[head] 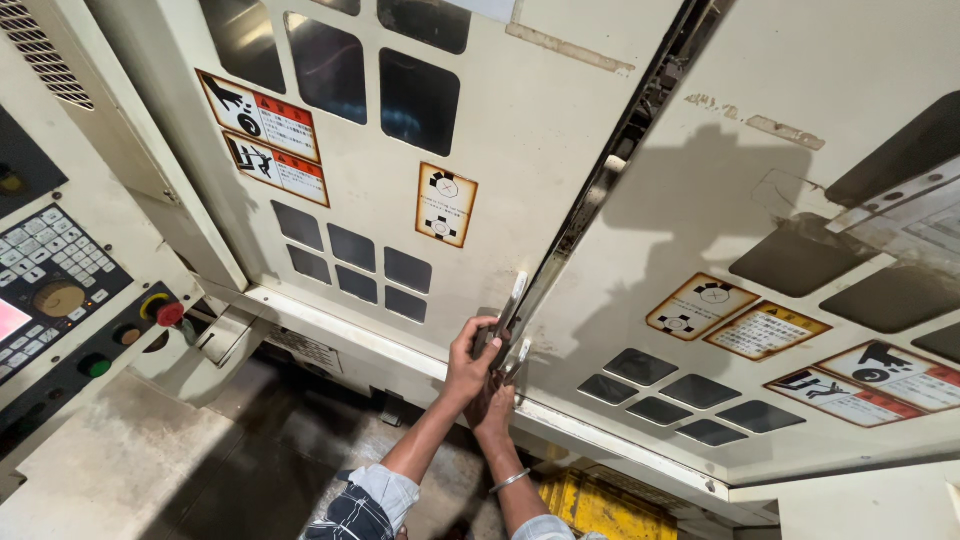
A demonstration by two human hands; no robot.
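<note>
Two slim metal door handles (515, 300) run side by side along the seam where a pair of cream-coloured sliding machine doors meet, near the lower edge of the doors and just above both hands. The left hand (470, 355) reaches up from below and curls its fingers tightly around the lower part of the handle on the left door (480, 130), thumb side toward the camera. The right hand (497, 400) sits directly under and partly behind the left one, pressed against the base of the handle on the right door (700, 200); its fingers look folded around the handle, though the left hand hides most of the grip. A metal bangle (510, 481) circles the right wrist, and a rolled checked sleeve (365, 505) shows on the left forearm. Both doors carry dark rectangular windows and orange-and-white warning stickers (445, 205). Far to the left stands a control panel (60, 290) with a keypad, a dial and a red stop button (170, 314). Below the doors lies something yellow (600, 505).
</note>
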